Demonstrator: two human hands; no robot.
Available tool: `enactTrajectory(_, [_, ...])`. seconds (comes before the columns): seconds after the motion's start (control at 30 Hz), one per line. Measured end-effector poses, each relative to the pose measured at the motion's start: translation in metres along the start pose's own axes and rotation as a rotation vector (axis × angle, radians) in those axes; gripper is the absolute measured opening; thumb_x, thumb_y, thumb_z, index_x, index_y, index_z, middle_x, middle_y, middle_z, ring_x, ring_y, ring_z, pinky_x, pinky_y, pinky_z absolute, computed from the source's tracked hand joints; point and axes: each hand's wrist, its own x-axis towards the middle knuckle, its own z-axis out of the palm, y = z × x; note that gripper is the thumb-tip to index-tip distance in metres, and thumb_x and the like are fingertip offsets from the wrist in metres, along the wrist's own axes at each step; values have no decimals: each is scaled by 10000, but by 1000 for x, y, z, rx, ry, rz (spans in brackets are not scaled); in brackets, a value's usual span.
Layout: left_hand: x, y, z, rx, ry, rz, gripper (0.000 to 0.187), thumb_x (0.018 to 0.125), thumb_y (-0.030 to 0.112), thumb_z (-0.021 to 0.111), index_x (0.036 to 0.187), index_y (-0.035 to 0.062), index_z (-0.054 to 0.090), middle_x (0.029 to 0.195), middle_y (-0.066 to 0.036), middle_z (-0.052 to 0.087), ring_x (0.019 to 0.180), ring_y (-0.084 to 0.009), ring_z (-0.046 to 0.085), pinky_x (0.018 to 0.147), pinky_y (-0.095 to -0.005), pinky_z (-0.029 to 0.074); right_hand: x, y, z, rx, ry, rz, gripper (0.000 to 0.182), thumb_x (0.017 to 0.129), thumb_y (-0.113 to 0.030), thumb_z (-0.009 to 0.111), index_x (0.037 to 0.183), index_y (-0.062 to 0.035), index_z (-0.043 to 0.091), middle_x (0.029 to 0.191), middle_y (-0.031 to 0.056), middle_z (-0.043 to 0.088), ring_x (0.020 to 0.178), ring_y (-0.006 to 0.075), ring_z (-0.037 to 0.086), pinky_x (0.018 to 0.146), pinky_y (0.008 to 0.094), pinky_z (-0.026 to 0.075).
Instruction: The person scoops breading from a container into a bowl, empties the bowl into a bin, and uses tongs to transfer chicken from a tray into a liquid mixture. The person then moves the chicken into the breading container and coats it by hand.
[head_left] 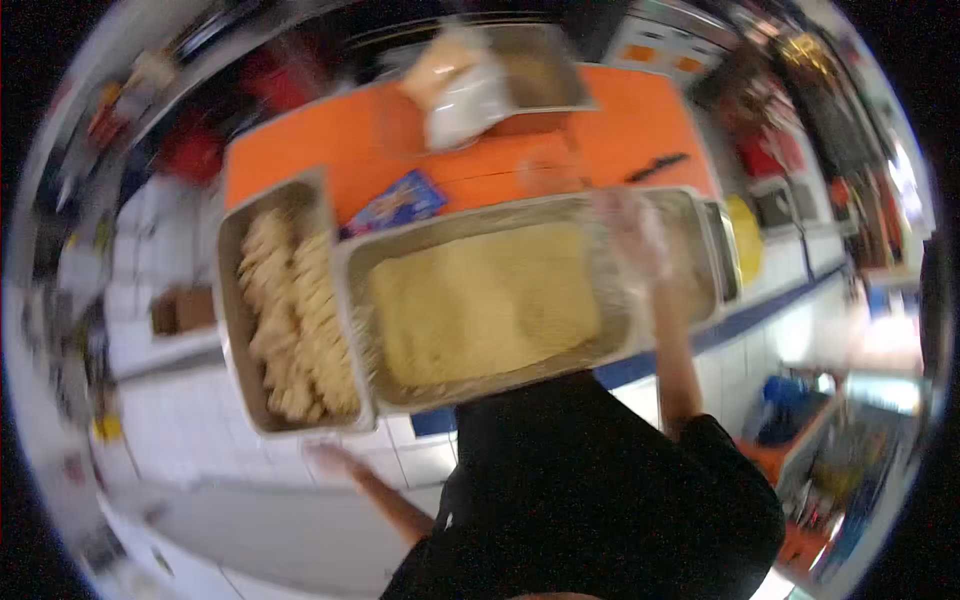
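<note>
My right hand (637, 235), whitened as if with flour, is over the right end of the middle metal tray (480, 222), beside a second, narrower tray (714, 285). Motion smears its fingers. A broad layer of pale yellow breading or flour (485, 300) fills the middle tray. Low on the left, my left hand (335, 462) hangs in front of the left metal tray (230, 330), blurred and apart from it. Rows of lumpy, coated pieces (290, 320) lie in that left tray; their kind cannot be made out.
On the orange tabletop (630, 110) lie a blue packet (400, 203) and a black-handled knife (657, 167). Farther back are a white plastic bag (468, 105) and another metal tray (570, 85). Something yellow (743, 240) stands at the right edge. White tiles face the counter.
</note>
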Motion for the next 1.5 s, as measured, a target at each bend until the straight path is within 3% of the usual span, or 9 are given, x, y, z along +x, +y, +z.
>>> enactTrajectory(0.13, [6, 64, -73, -62, 792, 1037, 502, 990, 275, 309, 1408, 1, 268, 1315, -210, 468, 1179, -273, 492, 998, -351, 386, -39, 63, -36, -250, 161, -163, 212, 885, -208, 550, 1010, -48, 609, 881, 155, 627, 779, 303, 593, 726, 392, 479])
enactTrajectory(0.23, [8, 201, -119, -3, 157, -90, 364, 963, 238, 411, 1218, -14, 471, 1005, -177, 593, 844, -246, 597, 801, -507, 454, -50, 91, -55, -10, -98, 234, 224, 892, -219, 511, 1026, -63, 599, 929, 141, 628, 785, 310, 600, 730, 396, 487])
enactTrajectory(0.37, [-51, 337, -93, 237, 655, 1114, 283, 922, 303, 526, 961, 28, 578, 713, -111, 561, 609, -172, 511, 535, -395, 429, -74, 192, 7, -373, 51, -73, 210, 879, -182, 508, 1010, -35, 581, 883, 150, 605, 776, 296, 594, 667, 403, 489])
enactTrajectory(0.43, [-191, 466, -164, -418, -253, 601, 289, 925, 302, 520, 900, 26, 600, 676, -94, 577, 632, -167, 546, 534, -390, 401, -58, 202, 8, -473, 166, -369, 202, 875, -173, 506, 993, -24, 575, 861, 154, 592, 765, 284, 590, 635, 398, 490])
enactTrajectory(0.57, [-287, 518, -96, -230, -242, 1494, 260, 916, 307, 503, 955, 66, 594, 846, -154, 618, 834, -372, 567, 707, -438, 434, -21, 219, 16, -485, -304, -187, 265, 874, -177, 480, 1082, -19, 520, 921, 139, 563, 851, 260, 567, 684, 378, 486])
enactTrajectory(0.83, [-447, 556, -54, -555, -443, 1312, 436, 804, 188, 666, 1185, 40, 513, 1084, -149, 591, 981, -301, 572, 880, -374, 451, -37, 228, -61, -280, 132, -489, 205, 798, -207, 592, 933, -53, 587, 877, 135, 582, 800, 258, 612, 677, 376, 515])
enactTrajectory(0.9, [-464, 570, -56, -642, -497, 1314, 530, 775, 131, 682, 1243, 31, 453, 1119, -140, 572, 998, -282, 570, 905, -368, 445, -44, 198, -126, -211, -578, -174, 385, 899, -362, 450, 1210, -141, 509, 1237, 64, 507, 1152, 207, 477, 938, 355, 423])
enactTrajectory(1.03, [-474, 574, -23, -778, -732, 1381, 712, 721, -13, 680, 1340, 49, 335, 1177, -121, 533, 1017, -233, 563, 950, -337, 426, -83, 200, -110, 94, -307, -136, 396, 856, -313, 546, 1224, -169, 522, 1282, 62, 481, 1152, 231, 483, 961, 379, 414])
enactTrajectory(1.5, [-513, 647, -29, -1024, -792, 1039, 69, 815, 10, 615, 850, 19, 557, 781, -10, 528, 718, -97, 486, 651, -219, 407, -173, 322, -105, 78, 410, 570, 161, 810, -85, 561, 961, -35, 584, 908, 160, 586, 877, 344, 536, 777, 437, 440])
